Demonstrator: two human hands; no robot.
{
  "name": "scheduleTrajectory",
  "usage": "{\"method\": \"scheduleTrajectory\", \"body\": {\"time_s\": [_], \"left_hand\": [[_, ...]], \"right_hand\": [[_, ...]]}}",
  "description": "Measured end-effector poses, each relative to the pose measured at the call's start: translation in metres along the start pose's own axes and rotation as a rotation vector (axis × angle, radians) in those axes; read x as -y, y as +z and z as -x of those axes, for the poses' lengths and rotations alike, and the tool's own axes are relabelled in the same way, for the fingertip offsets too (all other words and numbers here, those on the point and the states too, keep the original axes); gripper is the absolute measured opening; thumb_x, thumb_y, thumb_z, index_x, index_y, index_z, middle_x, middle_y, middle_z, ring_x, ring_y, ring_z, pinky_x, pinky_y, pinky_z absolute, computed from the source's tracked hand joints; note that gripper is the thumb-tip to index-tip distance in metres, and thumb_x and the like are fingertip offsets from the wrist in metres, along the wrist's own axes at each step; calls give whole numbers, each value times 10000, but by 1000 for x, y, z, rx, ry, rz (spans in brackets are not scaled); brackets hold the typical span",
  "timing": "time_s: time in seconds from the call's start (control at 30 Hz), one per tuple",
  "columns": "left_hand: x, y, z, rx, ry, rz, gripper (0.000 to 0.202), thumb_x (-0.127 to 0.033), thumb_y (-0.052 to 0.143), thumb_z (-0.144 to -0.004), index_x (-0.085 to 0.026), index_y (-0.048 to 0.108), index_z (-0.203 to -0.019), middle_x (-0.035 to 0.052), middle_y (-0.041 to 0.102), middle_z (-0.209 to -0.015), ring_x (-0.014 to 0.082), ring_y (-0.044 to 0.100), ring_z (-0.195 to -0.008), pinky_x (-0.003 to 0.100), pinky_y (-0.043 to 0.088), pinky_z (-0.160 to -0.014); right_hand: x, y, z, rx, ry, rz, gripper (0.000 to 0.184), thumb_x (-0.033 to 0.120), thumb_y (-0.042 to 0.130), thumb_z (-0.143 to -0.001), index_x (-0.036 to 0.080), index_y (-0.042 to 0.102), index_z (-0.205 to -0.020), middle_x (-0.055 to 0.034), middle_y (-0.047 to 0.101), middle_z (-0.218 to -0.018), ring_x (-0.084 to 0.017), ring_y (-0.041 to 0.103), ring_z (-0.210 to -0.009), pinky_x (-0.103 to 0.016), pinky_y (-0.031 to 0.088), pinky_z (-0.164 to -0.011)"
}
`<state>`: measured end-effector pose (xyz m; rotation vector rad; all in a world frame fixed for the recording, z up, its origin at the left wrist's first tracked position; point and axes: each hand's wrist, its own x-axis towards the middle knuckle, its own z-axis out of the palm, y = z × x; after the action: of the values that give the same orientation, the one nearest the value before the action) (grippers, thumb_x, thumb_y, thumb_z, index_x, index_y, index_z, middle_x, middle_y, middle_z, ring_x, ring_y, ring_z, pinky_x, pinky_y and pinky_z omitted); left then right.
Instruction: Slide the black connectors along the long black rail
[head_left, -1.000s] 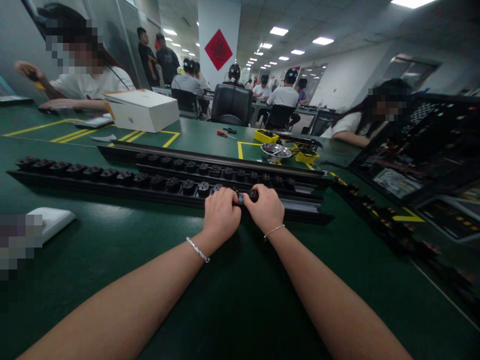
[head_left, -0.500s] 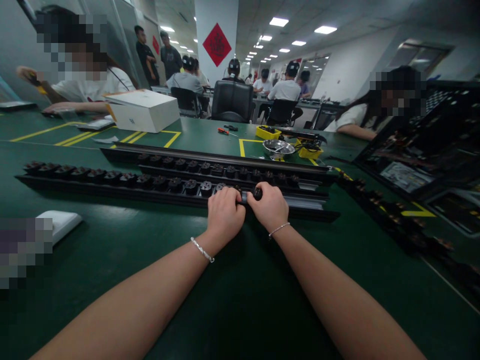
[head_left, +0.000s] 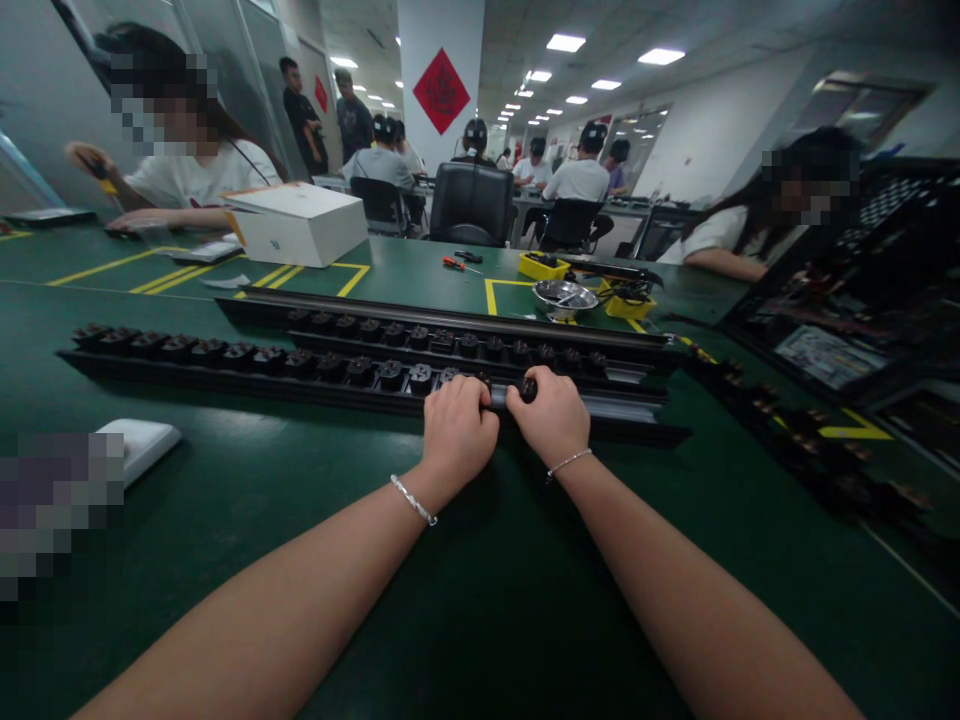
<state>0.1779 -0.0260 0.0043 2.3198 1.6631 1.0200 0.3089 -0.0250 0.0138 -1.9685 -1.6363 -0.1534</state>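
A long black power strip rail (head_left: 247,365) with a row of black socket modules lies across the green table in front of me. My left hand (head_left: 458,430) and my right hand (head_left: 551,420) sit side by side on the rail's near edge, both curled shut and pressing on a black socket module (head_left: 510,392) between them. A second black rail (head_left: 450,335) with more sockets lies just behind the first. Each wrist wears a thin silver bracelet.
A white box (head_left: 300,225) stands at the back left. A metal bowl (head_left: 565,297) and yellow trays (head_left: 544,265) sit behind the rails, with a red screwdriver (head_left: 452,264). Black frames (head_left: 832,330) fill the right side. A white pad (head_left: 142,445) lies near left. Other people work around the tables.
My hands keep the same grip on the module. The view has shifted slightly, so everything sits a little further right and lower in the picture.
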Motion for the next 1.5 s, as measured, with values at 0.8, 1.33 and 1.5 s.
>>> {"method": "scheduleTrajectory", "body": {"time_s": [0.8, 1.33, 1.5], "left_hand": [[0, 0, 0, 3, -5, 7, 111, -124, 477, -741, -225, 469, -786, 15, 575, -859, 204, 532, -891, 349, 368, -787], [-4, -2, 3, 15, 4, 3, 104, -133, 475, -751, -229, 464, -789, 13, 570, -858, 200, 527, -877, 342, 368, -783], [-4, -3, 3, 15, 22, 11, 109, -127, 476, -744, -224, 470, -794, 15, 565, -856, 199, 523, -870, 350, 375, -778]], "right_hand": [[-4, -1, -2, 5, 25, 19, 181, 361, 506, -763, 211, 570, -842, -64, 608, -834, -216, 522, -862, -305, 380, -686], [-5, -4, 0, 7, 54, 22, 157, 346, 499, -738, 216, 546, -813, -53, 595, -809, -216, 509, -851, -301, 373, -678], [-5, -5, 0, 4, 60, 28, 175, 355, 504, -738, 214, 550, -832, -59, 597, -819, -226, 514, -867, -305, 375, -685]]}}
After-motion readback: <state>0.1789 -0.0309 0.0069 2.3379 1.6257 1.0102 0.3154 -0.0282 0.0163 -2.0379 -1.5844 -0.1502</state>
